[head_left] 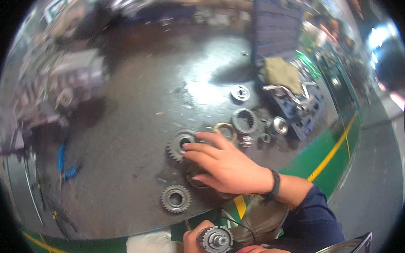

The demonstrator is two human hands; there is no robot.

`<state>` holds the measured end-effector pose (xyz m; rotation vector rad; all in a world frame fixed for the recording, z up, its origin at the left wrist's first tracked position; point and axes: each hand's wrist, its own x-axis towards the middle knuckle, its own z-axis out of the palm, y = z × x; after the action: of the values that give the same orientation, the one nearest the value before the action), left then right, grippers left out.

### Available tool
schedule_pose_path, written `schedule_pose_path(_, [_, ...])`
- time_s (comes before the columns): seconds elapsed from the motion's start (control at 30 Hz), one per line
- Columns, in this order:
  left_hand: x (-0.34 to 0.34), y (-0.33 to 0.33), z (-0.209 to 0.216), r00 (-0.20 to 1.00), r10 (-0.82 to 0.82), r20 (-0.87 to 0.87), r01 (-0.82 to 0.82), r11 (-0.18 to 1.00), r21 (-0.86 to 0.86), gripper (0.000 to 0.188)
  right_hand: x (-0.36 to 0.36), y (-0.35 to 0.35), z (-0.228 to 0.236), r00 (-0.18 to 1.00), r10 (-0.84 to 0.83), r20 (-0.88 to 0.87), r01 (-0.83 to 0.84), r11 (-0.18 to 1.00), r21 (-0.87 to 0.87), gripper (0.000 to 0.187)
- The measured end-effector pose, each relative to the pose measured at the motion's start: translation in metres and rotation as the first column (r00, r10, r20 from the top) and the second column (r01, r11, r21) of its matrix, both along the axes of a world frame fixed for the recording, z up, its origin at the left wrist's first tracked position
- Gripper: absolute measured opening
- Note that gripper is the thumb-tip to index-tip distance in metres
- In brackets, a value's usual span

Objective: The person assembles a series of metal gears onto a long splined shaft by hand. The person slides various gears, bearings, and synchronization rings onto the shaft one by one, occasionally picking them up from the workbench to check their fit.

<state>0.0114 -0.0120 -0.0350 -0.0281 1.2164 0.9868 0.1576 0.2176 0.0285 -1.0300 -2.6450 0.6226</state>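
Observation:
My left hand point(194, 242) is closed around a gear shaft point(216, 240) at the table's front edge, its stepped metal end showing. Over the table, my right hand point(226, 166) stretches out, fingers apart, above a cluster of metal parts. Its fingertips reach the rim and bore of a toothed gear point(173, 147); whether they press on it I cannot tell. Another gear point(184, 198) lies flat nearer to me. Under the right hand a further gear is partly hidden. Just beyond the hand lie a brass-coloured ring point(226, 131) and a toothed steel ring point(244, 120).
A round slotted hub point(240, 93) and small rings lie right of centre. The blue tool case point(295, 110) at right holds a brown cloth point(282, 74) and a bent metal bar. At left stand a metal housing point(65, 82) and blue-handled pliers point(65, 164).

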Motion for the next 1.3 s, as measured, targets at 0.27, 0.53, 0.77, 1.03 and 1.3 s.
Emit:
schedule_pose_path(0.27, [0.006, 0.018, 0.022, 0.771, -0.465, -0.435, 0.552, 0.829, 0.091, 0.033, 0.020, -0.012, -0.016, 0.998, 0.039, -0.044, -0.036, 0.998, 0.054, 0.067])
schedule_pose_path(0.53, [0.048, 0.038, 0.024, 0.380, -0.376, -0.845, 0.847, 0.508, 0.155, 0.026, 0.033, -0.028, -0.022, 0.995, 0.060, -0.078, -0.051, 0.992, 0.112, 0.075])
schedule_pose_path(0.77, [0.062, 0.034, -0.033, 0.348, -0.409, -0.844, 0.925, 0.294, 0.239, 0.027, 0.085, -0.042, 0.004, 0.999, 0.050, -0.007, -0.050, 0.998, 0.049, 0.070])
schedule_pose_path(1.03, [0.076, 0.047, -0.022, 0.463, -0.505, -0.728, 0.871, 0.412, 0.268, 0.036, 0.132, -0.035, 0.030, 0.995, 0.020, -0.094, -0.023, 0.999, -0.029, 0.067])
schedule_pose_path(1.3, [0.078, 0.048, -0.001, 0.672, -0.531, -0.517, 0.735, 0.566, 0.375, 0.033, 0.133, -0.041, 0.020, 0.995, -0.013, -0.096, 0.009, 0.999, -0.042, 0.061])
